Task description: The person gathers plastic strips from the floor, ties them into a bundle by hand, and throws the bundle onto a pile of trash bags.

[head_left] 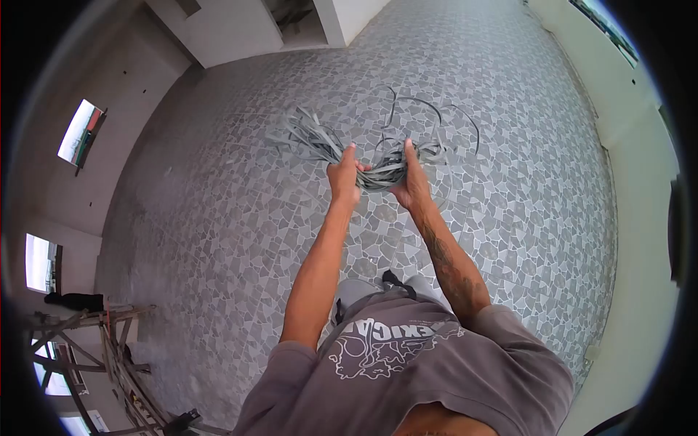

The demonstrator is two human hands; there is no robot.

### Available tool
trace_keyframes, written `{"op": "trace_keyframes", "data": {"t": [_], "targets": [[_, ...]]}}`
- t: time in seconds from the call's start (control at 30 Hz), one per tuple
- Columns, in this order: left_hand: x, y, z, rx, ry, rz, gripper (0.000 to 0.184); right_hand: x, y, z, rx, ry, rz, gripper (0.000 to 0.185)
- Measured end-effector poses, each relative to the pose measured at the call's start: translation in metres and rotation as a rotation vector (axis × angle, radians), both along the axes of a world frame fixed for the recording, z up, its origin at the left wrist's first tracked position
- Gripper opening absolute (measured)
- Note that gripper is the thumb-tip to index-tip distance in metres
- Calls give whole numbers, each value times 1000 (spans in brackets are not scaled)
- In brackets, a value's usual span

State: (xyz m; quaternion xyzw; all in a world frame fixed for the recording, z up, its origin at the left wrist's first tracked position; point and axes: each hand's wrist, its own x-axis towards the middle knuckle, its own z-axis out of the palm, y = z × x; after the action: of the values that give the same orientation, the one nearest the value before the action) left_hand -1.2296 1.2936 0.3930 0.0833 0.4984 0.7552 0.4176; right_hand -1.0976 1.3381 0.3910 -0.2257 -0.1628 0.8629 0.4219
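A bundle of long, thin grey-green strips (382, 176) stretches between my two hands, held out in front of me above the floor. My left hand (343, 176) is closed round the bundle near its left part, thumb up, and loose strip ends fan out beyond it to the upper left. Wrapped round the right part is my right hand (413, 178), its thumb also pointing up. Several curled strips spring out past it, up and to the right. The bundle sags slightly between the hands. What the strips are made of I cannot tell.
Grey stone-patterned tiles (240, 232) cover the floor. A wooden scaffold (109, 341) with a dark cloth (76, 301) on it stands at the lower left. Walls with window openings (80, 132) run along the left; a pale wall (640, 203) bounds the right. A doorway (294, 22) lies ahead.
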Motion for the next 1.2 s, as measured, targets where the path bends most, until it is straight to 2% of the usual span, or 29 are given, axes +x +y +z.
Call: {"op": "trace_keyframes", "data": {"t": [0.1,0.13,0.23,0.27,0.37,0.4,0.5,0.57,0.63,0.7,0.73,0.77,0.83,0.87,0.97,1.0,1.03,1.07,1.17,1.2], "targets": [[-19,39,-5,-188,245,-128,29,-26,58,-16,74,-218,49,57],[-27,55,-13,-185,340,-163,25,-32,72,-13,104,-249,18,62],[-29,105,-22,-134,528,-235,34,-48,125,-12,181,-473,95,73],[-35,121,-27,-239,665,-328,37,-50,140,-12,250,-564,53,81],[-46,188,-50,-369,770,-441,44,-65,202,-22,410,-720,132,82],[-52,209,-52,-311,834,-481,46,-66,217,-11,465,-828,140,83],[-66,283,-60,-308,1128,-518,40,-76,292,-20,489,-1028,200,84],[-73,327,-39,-250,1140,-603,32,-83,342,-31,540,-928,158,79],[-78,385,-58,-113,1212,-618,25,-84,378,-12,534,-949,161,69],[-80,440,-75,25,1333,-656,22,-80,433,-26,589,-1040,147,65],[-77,461,-77,99,1357,-550,16,-82,451,-15,555,-1051,154,57],[-73,486,-87,24,1362,-558,16,-82,466,-4,514,-1060,157,49],[-72,503,-52,-57,1322,-586,22,-84,500,-6,467,-1004,98,52],[-78,522,-41,-121,1283,-800,38,-86,515,-7,439,-973,59,54],[-84,563,-25,-239,1473,-682,49,-95,563,-8,395,-830,13,46],[-87,588,-33,-244,1446,-725,57,-97,585,-17,328,-806,-6,42],[-90,608,-29,-281,1419,-786,54,-95,611,-32,305,-787,4,43],[-94,632,-34,-268,1426,-836,54,-99,626,-21,272,-799,-6,41],[-99,702,-36,-312,1461,-890,54,-103,699,-45,208,-686,-46,34],[-101,728,-40,-333,1486,-899,56,-104,726,-49,221,-721,-30,33]]}}
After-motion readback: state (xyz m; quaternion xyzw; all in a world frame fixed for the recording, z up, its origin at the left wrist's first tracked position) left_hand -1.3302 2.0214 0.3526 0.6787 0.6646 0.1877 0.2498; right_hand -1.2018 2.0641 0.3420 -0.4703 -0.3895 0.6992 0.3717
